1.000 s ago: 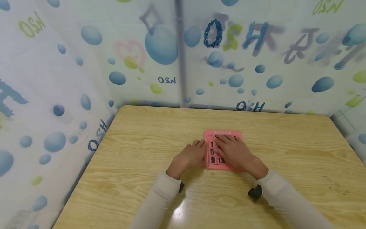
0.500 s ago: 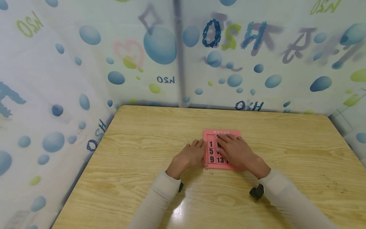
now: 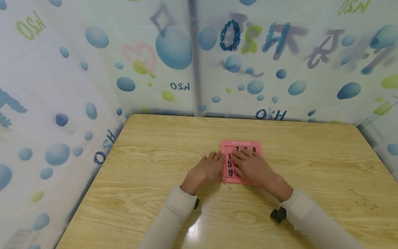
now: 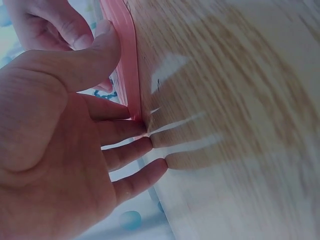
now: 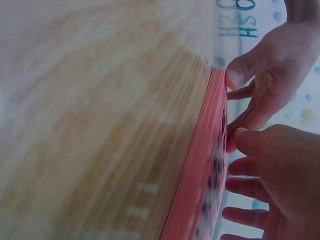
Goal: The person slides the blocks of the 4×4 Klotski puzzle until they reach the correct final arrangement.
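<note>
A pink number sliding puzzle [image 3: 230, 180] lies flat on the wooden table. Tiles 2, 3 and 4 show in its far row, and 1, 5 and 9 run down its left column; the far left slot looks bare. My left hand [image 3: 211, 168] holds the puzzle's left side, thumb [image 4: 107, 45] at the near corner and fingers along the edge, their tips by the tabletop. Over the tiles spreads my right hand [image 3: 255, 168], its fingers extended and hiding most of the middle and right tiles. Which tile it touches, I cannot tell.
The wooden table [image 3: 155, 145] extends around the puzzle on every side. Behind it and at the left hang pale wall sheets [image 3: 140, 97] printed with blue and green drops. A black wrist device [image 3: 278, 215] sits at the right cuff.
My right hand has drawn back toward the near side, uncovering tiles 2, 3 and 4 and covering more of the lower ones. The left hand stays at the puzzle's edge.
</note>
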`<state>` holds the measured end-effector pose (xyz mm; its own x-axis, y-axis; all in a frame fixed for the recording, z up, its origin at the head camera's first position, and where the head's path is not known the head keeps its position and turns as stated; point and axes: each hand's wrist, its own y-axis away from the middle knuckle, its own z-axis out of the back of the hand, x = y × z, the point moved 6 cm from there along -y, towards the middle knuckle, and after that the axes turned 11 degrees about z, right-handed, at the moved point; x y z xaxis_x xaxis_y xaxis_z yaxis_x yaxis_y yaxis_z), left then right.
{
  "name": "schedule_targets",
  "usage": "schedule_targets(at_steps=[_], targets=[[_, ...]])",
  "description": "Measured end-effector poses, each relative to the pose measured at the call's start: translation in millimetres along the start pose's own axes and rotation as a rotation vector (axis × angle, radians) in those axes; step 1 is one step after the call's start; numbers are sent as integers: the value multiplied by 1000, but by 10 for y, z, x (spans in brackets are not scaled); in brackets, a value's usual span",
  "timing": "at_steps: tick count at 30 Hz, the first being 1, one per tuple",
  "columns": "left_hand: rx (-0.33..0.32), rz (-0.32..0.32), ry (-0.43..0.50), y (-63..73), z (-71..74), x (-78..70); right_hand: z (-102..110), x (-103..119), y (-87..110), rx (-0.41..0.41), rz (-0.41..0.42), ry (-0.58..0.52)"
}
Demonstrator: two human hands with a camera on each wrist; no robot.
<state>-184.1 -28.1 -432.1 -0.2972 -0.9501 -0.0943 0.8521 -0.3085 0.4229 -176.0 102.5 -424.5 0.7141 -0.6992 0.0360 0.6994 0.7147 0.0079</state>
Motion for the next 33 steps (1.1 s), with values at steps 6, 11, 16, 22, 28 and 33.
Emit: schedule_targets(at_steps=[6, 11, 16, 22, 28, 33], targets=[[-2, -3, -9, 6, 3, -1, -5, 81, 15, -14, 17, 12], [7, 1, -5, 11, 0, 1, -5, 97, 9, -23, 13, 10], [3, -1, 4, 8, -2, 3, -5, 93, -4, -35, 8, 13], [-6, -3, -6, 9, -4, 0, 3, 79, -22, -40, -11, 5], [0, -2, -13, 4, -9, -7, -9, 53, -50, -27, -34, -11], [4, 1, -13, 4, -4, -11, -39, 24, -75, -3, -51, -20]])
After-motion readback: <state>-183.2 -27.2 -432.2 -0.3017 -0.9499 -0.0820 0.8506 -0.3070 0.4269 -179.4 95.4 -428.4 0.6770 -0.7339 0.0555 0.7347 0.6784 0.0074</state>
